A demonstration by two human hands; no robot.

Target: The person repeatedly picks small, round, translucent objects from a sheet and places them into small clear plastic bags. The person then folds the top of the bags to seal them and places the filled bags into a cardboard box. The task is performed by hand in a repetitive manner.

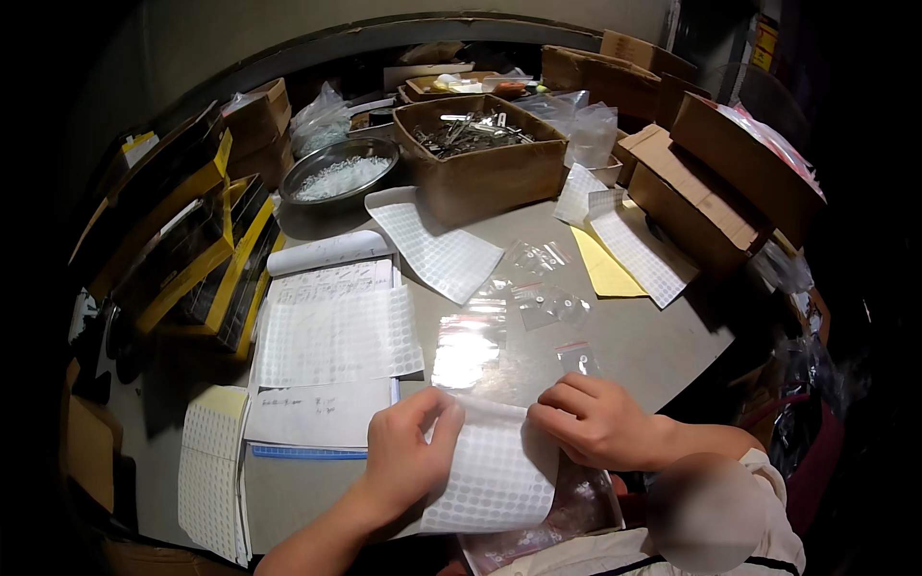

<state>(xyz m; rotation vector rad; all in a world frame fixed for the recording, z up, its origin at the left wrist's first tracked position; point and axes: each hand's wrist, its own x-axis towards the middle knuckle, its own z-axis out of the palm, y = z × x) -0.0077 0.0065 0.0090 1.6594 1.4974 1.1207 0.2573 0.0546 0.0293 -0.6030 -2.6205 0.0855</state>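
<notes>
A white sheet of small round stickers (495, 472) lies at the table's near edge, its lower part hanging toward my lap. My left hand (415, 444) pinches its upper left edge between thumb and fingers. At the upper right corner, my right hand (597, 419) has its fingers closed on the same sheet. Just beyond sit small clear zip bags: a shiny stack (471, 346), one bag with a tiny ring-shaped part (579, 359), and several others (547, 302) holding small pieces. Below the sheet, a clear plastic bag (567, 518) rests partly hidden near my lap.
Left of my hands, another sticker sheet (336, 336) covers an open notebook (327, 420). More sheets lie at centre (437, 245) and right (643, 245), over a yellow envelope (607, 264). Behind stand a metal bowl of white bits (317, 195), a carton of metal parts (490, 178) and cardboard boxes (691, 197).
</notes>
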